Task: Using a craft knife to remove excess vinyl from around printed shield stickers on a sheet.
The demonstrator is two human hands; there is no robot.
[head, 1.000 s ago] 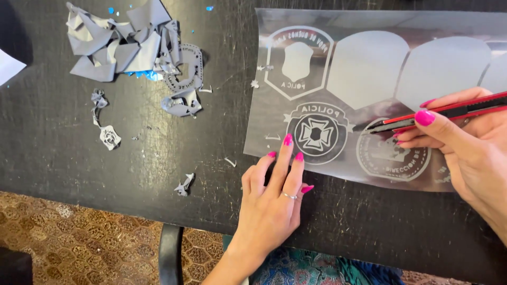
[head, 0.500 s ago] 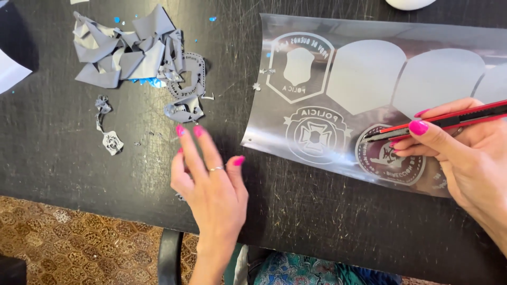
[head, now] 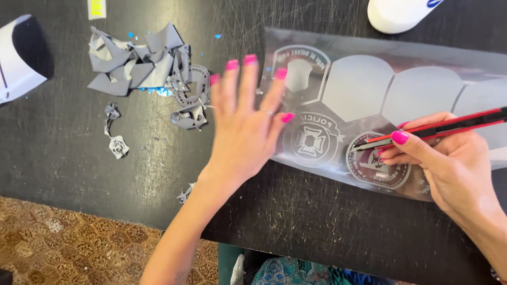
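We record a black table (head: 79, 158), its matt top dense with fine pale scratches, serving as the landmark for all that follows. Across its right half lies a long glossy vinyl sheet (head: 422, 89), translucent grey, smooth and reflective, bearing a row of plain arched shield shapes and, along its nearer edge, round and crested emblems in pale outline. On the table's far left part we note a heap of vinyl scraps (head: 142, 66), grey, crumpled and angular, with a few curled offcuts (head: 117, 145) strayed nearer the front edge. At the table's far left rim sits a white paper piece (head: 13, 79); at its far right rim, a rounded white object (head: 396, 13), smooth and only partly seen. Our left hand (head: 245, 126) hovers flat over the sheet's left end, fingers spread wide, gripping nothing, a ring on one finger. Our right hand (head: 449, 163) rests on the sheet's nearer edge and pinches a slim red and black utility knife (head: 438, 126), its tip on a round emblem (head: 377, 166).
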